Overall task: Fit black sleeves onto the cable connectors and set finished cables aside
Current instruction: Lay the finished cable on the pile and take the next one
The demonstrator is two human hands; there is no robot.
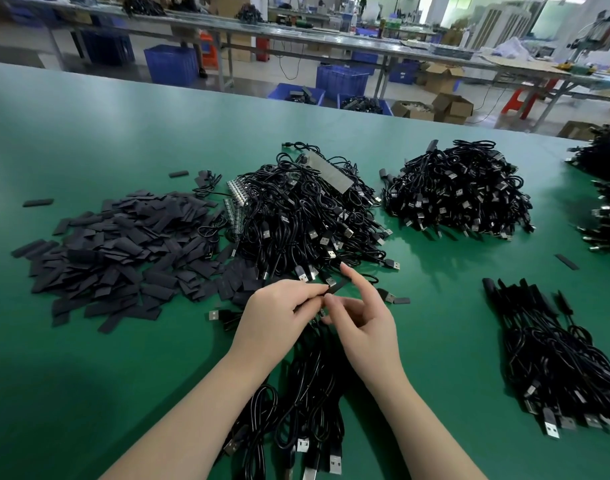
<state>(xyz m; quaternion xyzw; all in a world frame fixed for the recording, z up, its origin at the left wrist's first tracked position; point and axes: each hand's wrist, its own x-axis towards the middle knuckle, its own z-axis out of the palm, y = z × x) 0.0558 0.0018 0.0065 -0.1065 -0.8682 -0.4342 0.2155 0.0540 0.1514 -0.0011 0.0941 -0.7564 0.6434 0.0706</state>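
My left hand [279, 313] and my right hand [362, 320] meet over the green table [89, 375], just in front of the middle cable pile. Between them sits one flat black sleeve [338, 287], pinched at its left end by my left thumb and fingers. My right thumb and curled fingers hold a cable end just below it, with the index finger stretched up along the sleeve. A bundle of black USB cables [310, 393] hangs from under my hands toward me. A heap of loose black sleeves [123, 254] lies to the left.
A big tangle of black cables [307, 209] lies behind my hands, another pile [459, 192] to its right. A laid-out row of cables [552, 358] sits at the right, more piles [604, 188] at the far right edge. Blue crates [341, 81] and benches stand beyond the table.
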